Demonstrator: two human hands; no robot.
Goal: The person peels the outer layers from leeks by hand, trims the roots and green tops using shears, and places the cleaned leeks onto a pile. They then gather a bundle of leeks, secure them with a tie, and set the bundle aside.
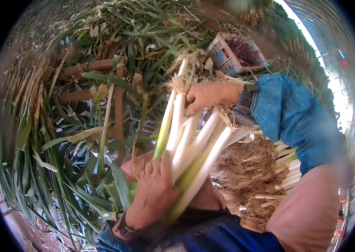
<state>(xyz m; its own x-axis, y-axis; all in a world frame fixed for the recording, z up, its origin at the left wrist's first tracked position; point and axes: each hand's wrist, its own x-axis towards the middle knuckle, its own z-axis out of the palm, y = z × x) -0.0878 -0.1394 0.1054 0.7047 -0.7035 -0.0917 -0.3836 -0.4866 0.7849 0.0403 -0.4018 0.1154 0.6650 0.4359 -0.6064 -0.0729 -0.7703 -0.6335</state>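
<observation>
A bunch of several leeks (200,145) lies slanted across my lap, with white stalks and roots pointing up and away and green leaves toward the lower left. My left hand (153,191) is closed over the lower part of the stalks, pressing them together. My right hand (213,96) is at the root ends, its fingers curled down against the white stalks, with the thumb side touching one leek. Its fingertips are partly hidden. Fine tan roots (180,85) hang in a tuft just left of my right hand.
Long green leeks (26,126) lean along the left beside a wooden frame (119,101). Loose leaves (114,25) cover the ground ahead. A white plastic crate (228,59) holds reddish stringy material. Rooted leeks (289,168) lie at my right, near my bare knee (307,197).
</observation>
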